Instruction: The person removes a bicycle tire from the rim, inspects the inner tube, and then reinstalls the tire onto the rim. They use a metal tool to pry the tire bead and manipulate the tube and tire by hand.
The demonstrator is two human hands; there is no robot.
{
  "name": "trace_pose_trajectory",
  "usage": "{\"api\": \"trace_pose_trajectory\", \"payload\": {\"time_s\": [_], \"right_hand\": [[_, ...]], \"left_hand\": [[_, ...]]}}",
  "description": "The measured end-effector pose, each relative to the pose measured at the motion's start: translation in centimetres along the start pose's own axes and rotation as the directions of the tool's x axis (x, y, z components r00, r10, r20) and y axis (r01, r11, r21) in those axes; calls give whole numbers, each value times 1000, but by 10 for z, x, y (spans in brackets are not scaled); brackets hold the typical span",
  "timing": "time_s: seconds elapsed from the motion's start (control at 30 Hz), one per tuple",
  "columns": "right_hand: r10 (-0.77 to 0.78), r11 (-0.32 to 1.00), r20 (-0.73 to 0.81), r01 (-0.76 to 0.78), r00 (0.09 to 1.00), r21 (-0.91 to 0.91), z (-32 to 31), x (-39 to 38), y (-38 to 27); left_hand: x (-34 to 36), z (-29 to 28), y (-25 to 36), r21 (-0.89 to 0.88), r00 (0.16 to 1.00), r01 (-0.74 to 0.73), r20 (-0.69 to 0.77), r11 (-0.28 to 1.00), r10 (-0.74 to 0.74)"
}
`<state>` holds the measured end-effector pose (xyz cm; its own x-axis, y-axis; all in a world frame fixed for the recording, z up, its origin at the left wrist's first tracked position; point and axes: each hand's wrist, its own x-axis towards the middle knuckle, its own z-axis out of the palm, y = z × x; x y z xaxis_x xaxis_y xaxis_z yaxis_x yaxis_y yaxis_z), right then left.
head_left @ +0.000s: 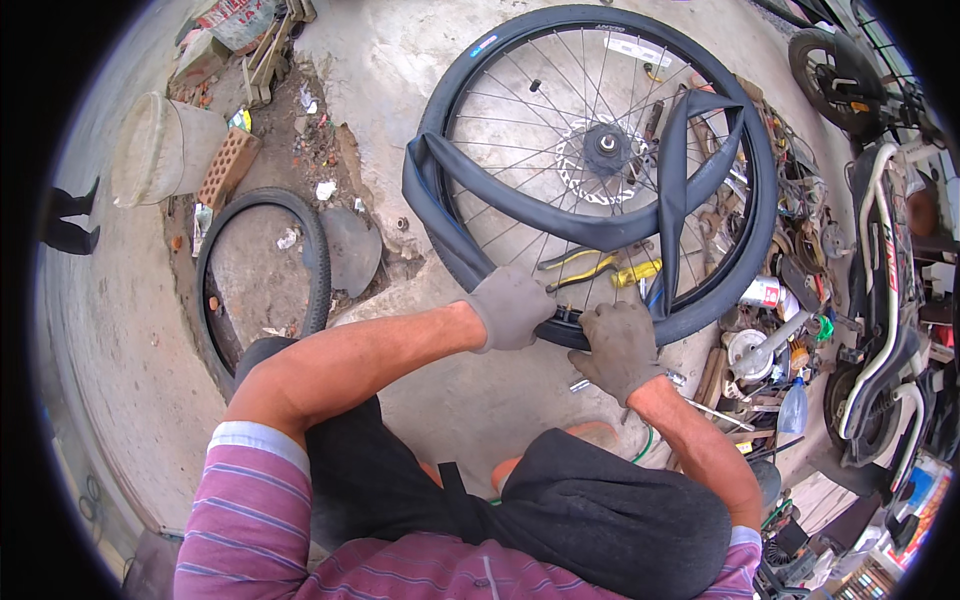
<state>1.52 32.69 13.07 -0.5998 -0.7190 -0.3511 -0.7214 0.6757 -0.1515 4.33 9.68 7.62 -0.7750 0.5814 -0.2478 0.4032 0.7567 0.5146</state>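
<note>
We are bending over the wheel [603, 150] lying before us, its tube [672, 190] looping across it. Our left hand [515, 308] and right hand [617, 345] are curling against the near tyre [763, 180]; whether they are pinching anything, we cannot tell. We are probably working the tube along the tyre, the next move needing it untwisted.

You're getting bright, diffuse daylight; pale concrete [370, 70] is glowing towards eleven o'clock, and shadows are falling soft. Your wheel hub [605, 148] is showing clearly, while the fisheye is stretching nine o'clock and black is swallowing the corners.
</note>
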Motion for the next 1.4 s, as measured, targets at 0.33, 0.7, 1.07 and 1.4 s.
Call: {"api": "trace_pose_trajectory", "payload": {"time_s": [0.33, 0.7, 1.07, 1.4], "right_hand": [[121, 978, -96, -102, 988, 180, 27, -5, -2], [103, 985, 70, -111, 992, 130, 15, -2, 5], [73, 975, 149, -102, 986, 197, 8, -1, 10], [70, 996, -35, -67, 997, 63, 29, -5, -1]], "left_hand": [[10, 4, 3, -150, 1000, 7, 11, 989, -6], [42, -4, -12, -273, 979, 157, 168, 949, -113], [55, -16, -1, -157, 948, 203, 279, 966, -153], [54, -11, -4, -139, 962, 162, 241, 977, -125]]}}
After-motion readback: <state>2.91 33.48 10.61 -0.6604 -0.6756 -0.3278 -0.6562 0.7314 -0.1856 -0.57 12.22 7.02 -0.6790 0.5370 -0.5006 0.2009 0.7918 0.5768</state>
